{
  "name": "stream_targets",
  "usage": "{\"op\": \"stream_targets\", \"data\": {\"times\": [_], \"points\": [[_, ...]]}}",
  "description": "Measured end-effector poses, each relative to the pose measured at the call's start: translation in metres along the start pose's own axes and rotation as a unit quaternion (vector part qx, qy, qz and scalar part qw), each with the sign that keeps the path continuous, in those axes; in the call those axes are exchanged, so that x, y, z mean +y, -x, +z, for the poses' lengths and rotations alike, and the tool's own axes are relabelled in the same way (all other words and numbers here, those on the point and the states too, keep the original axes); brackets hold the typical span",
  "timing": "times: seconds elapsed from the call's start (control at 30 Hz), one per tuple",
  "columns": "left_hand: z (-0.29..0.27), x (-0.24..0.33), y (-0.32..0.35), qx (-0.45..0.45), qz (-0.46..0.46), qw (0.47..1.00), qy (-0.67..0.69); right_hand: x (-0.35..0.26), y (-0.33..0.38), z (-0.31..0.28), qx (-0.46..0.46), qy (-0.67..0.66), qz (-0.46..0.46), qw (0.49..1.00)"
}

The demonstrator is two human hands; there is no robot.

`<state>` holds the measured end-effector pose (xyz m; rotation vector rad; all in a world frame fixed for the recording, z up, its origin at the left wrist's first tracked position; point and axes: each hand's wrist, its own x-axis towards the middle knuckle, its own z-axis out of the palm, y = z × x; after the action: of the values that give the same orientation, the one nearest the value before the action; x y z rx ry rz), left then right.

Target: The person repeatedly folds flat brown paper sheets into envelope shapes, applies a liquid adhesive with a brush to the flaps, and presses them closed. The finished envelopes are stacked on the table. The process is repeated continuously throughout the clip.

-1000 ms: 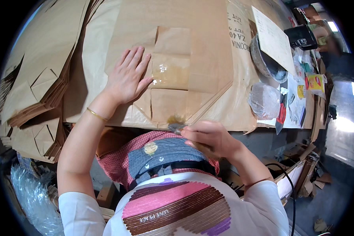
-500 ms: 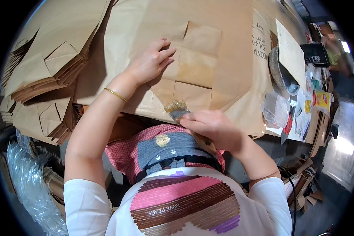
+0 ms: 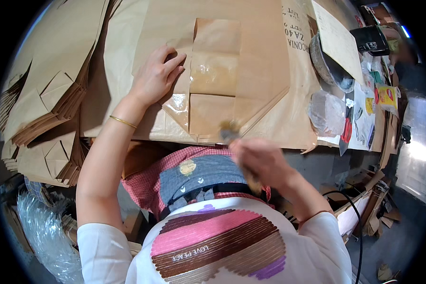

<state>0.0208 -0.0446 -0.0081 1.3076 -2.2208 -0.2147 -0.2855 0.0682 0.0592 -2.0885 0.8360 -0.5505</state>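
A brown paper bag lies flat on the table, its end folded into slanted corners with a strip of panels down the middle. Wet, shiny patches show on the middle panel and on the left slanted flap. My left hand rests on the bag left of that strip, fingers bent and a little apart, holding nothing. In my right hand is a brush with a wooden handle, gripped near the bag's front edge. Its bristles, blurred, are over the front right part of the folded end.
Stacks of folded paper bags fill the left side. At the right stand a bowl partly under a white board, a clear plastic bag, a red-handled knife and a black box. Clear plastic wrap is at lower left.
My right hand has swept the brush from the left slanted flap rightward along the front of the bag. A wet shine now shows on that left flap. My left hand stays on the bag.
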Motion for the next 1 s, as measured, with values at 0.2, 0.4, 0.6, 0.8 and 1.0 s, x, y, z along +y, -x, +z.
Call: {"op": "stream_targets", "data": {"times": [0.2,0.4,0.6,0.8,1.0], "points": [[-0.018,0.018,0.006,-0.050,-0.016,0.999,0.001,-0.004,-0.044,-0.060,0.047,-0.091,-0.029,0.994],[-0.011,0.016,0.009,-0.038,0.025,0.997,-0.057,0.047,-0.124,-0.089,0.206,-0.143,0.293,0.923],[-0.009,0.017,0.004,-0.031,0.032,0.998,-0.053,0.081,-0.169,-0.099,0.216,-0.064,0.231,0.946],[-0.011,0.014,0.016,0.020,-0.055,0.997,0.046,0.050,-0.182,-0.065,0.279,-0.219,0.218,0.909],[-0.012,0.016,0.010,-0.007,-0.036,0.998,0.049,0.047,-0.212,-0.012,0.186,-0.166,0.193,0.949]]}}
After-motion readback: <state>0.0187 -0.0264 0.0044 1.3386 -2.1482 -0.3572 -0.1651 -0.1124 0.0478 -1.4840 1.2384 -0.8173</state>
